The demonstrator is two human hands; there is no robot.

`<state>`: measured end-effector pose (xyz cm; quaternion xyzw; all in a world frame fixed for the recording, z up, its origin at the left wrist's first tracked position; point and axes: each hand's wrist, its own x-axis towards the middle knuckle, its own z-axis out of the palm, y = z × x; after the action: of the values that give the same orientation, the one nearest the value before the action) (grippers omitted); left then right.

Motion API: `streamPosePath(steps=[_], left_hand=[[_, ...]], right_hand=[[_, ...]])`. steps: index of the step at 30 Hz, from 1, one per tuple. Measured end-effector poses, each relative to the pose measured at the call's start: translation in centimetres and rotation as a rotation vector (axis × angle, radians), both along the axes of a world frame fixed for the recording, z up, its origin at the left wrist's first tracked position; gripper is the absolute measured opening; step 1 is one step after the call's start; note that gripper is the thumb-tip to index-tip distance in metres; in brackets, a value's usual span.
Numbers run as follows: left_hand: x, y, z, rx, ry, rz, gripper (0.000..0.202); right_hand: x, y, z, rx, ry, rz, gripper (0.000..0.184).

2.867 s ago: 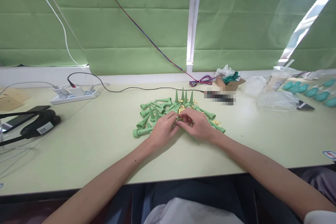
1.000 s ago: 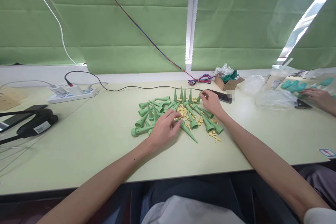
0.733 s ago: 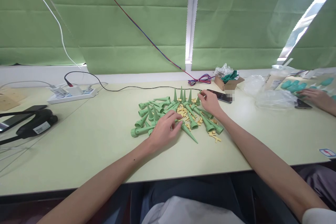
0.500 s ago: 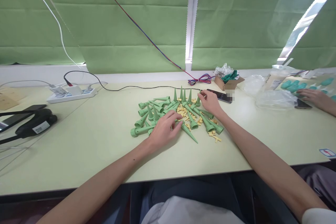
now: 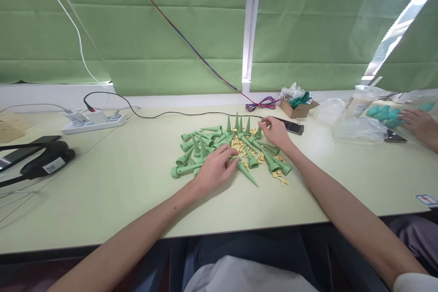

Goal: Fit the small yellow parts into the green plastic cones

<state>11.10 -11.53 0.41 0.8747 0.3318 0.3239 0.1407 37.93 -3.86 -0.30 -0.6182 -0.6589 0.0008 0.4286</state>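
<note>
My left hand (image 5: 216,168) rests at the front of a heap of green plastic spikes (image 5: 252,158), its fingers curled. Thumb and fingertips close round the wide end of one green spike (image 5: 247,173), whose point faces the front right. My right hand (image 5: 274,131) pinches the top of an upright green cone (image 5: 258,133) at the right end of a short row of standing cones (image 5: 237,122). Small yellow branched plastic pieces (image 5: 238,146) lie scattered among the spikes, with a few (image 5: 281,179) at the front right.
A phone (image 5: 290,126) lies behind my right hand, near a small cardboard box (image 5: 297,108). Farther right are plastic bags (image 5: 359,128), a drink cup (image 5: 357,102) and another person's hand (image 5: 422,125) at teal pieces (image 5: 383,113). A power strip (image 5: 94,122) and black strapped device (image 5: 48,159) stand left.
Both my hands stay nearly where they were, the right one at the same cone. At the far right, the other person's hand has shifted right and now touches the teal pieces.
</note>
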Motion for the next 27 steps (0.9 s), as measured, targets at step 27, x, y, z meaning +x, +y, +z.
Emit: streamPosePath(steps=[27], left_hand=[[0.1,-0.2,0.2,-0.046,0.018,-0.017,0.018]], right_hand=[[-3.9,-4.7,1.7,-0.364,-0.457,0.025,0.028]])
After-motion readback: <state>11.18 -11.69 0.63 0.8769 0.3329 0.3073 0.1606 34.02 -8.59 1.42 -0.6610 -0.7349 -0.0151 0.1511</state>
